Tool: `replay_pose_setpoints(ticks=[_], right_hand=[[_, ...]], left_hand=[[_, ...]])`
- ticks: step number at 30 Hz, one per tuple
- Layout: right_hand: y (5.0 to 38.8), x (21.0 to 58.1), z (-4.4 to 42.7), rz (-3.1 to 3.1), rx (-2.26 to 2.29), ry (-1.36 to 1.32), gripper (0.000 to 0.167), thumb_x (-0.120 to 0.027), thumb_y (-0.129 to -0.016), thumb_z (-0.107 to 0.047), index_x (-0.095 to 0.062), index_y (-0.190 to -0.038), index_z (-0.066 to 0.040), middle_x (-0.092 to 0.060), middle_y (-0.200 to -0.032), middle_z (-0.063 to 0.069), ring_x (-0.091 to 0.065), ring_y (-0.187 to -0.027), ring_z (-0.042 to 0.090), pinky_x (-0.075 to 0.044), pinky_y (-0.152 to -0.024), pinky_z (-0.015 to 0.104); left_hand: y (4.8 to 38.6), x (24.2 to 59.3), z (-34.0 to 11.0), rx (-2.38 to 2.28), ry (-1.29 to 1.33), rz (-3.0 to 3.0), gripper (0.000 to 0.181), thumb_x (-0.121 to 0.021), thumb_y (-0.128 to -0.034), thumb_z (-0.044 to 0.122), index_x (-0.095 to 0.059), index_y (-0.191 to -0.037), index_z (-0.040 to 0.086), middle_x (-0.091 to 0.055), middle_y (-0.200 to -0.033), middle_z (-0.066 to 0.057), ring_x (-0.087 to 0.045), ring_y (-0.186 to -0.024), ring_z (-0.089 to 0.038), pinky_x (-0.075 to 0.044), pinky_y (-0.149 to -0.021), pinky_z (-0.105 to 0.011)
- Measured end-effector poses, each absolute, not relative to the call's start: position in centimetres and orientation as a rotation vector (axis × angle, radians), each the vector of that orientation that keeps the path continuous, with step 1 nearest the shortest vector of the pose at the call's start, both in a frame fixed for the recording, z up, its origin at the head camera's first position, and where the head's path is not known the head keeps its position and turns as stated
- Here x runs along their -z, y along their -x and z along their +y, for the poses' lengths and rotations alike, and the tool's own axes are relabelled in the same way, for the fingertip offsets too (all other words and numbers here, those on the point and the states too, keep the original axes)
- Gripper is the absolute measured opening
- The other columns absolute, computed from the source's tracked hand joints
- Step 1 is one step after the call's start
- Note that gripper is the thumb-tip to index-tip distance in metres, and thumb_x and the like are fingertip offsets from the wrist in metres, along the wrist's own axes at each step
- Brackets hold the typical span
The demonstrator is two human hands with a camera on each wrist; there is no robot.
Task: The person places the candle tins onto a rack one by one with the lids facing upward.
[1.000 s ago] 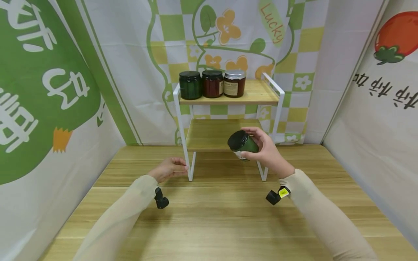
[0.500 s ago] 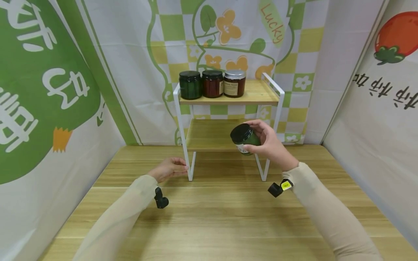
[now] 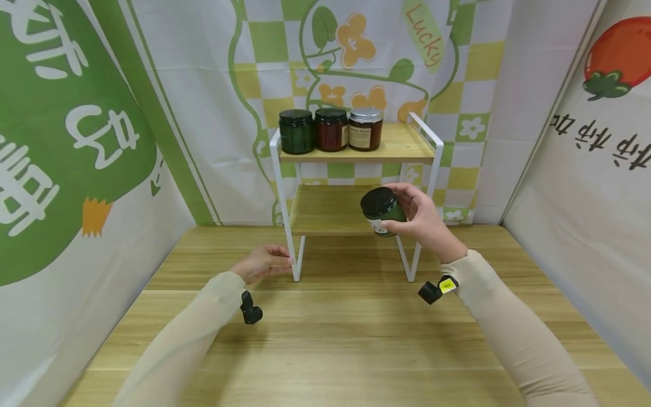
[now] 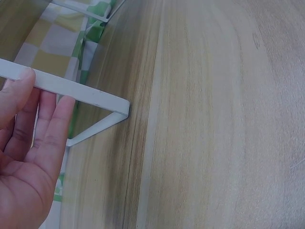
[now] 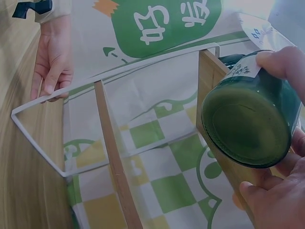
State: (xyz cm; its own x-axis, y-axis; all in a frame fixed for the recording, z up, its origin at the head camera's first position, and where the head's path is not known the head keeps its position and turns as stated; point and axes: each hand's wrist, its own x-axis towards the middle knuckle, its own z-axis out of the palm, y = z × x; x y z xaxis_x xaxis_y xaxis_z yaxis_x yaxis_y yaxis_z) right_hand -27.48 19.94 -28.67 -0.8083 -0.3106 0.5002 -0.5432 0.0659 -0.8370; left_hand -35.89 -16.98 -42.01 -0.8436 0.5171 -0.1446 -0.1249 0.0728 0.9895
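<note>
In the head view my right hand (image 3: 423, 221) grips a green glass jar (image 3: 393, 215) with a black lid and a white label. The jar tilts in the air before the lower board's right part, its lid leaning left. Its round base faces the camera in the right wrist view, with the thumb (image 5: 286, 67) over the label. My left hand (image 3: 261, 263) pinches the front left leg (image 4: 81, 90) of a white-framed two-tier shelf (image 3: 356, 160) low down, thumb on one side and fingers on the other.
On the top board's left part stand a green jar (image 3: 297, 133) with a black lid, a brown jar (image 3: 331, 131) with a black lid and a brown jar (image 3: 365, 131) with a silver lid. The shelf stands on a wooden table (image 3: 325, 339), with printed cloth (image 3: 203, 113) around it.
My right hand has raised the green jar and shifted it slightly right, and the jar stands more upright than before. The left hand has stayed at the shelf leg.
</note>
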Motion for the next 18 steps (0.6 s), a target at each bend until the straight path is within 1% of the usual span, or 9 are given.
replay_pose_setpoints(ticks=[6,12,15,18], right_hand=[[27.5,28.3,19.9,-2.146,-1.770,-0.862,0.062,-0.073,-0.078,0.009,-0.046,-0.134,0.001,-0.058,-0.123,-0.007,-0.054,-0.115,0.009,-0.046,-0.101,0.017],[27.5,27.6,20.0,-2.118,-1.755,-0.853,0.062,-0.074,-0.077,0.010,-0.047,-0.133,0.001,-0.060,-0.119,-0.006,-0.056,-0.111,0.010,-0.049,-0.097,0.017],[27.5,27.2,20.1,-2.103,-1.769,-0.843,0.062,-0.074,-0.078,0.009,-0.048,-0.133,-0.001,-0.061,-0.118,-0.005,-0.058,-0.109,0.010,-0.050,-0.096,0.017],[27.5,26.6,20.2,-2.072,-1.800,-0.841,0.060,-0.073,-0.078,0.010,-0.049,-0.132,-0.003,-0.062,-0.116,-0.005,-0.059,-0.105,0.009,-0.053,-0.090,0.016]], left_hand=[[36.0,42.0,-17.0,-1.817,-0.386,1.891,0.009,-0.057,-0.0948,-0.003,-0.058,-0.096,0.006,-0.062,-0.093,-0.003,-0.065,-0.104,-0.026,-0.039,-0.111,-0.053],[36.1,42.1,-17.0,-1.816,-0.390,1.886,0.010,-0.056,-0.0951,-0.003,-0.058,-0.095,0.007,-0.062,-0.093,-0.003,-0.066,-0.102,-0.024,-0.039,-0.111,-0.053],[36.1,42.1,-17.0,-1.819,-0.388,1.887,0.011,-0.055,-0.0952,-0.004,-0.057,-0.095,0.007,-0.062,-0.093,-0.003,-0.065,-0.102,-0.024,-0.039,-0.111,-0.053],[36.0,42.1,-17.0,-1.817,-0.387,1.897,0.011,-0.055,-0.0953,-0.004,-0.058,-0.095,0.007,-0.062,-0.093,-0.003,-0.065,-0.102,-0.025,-0.042,-0.110,-0.051]])
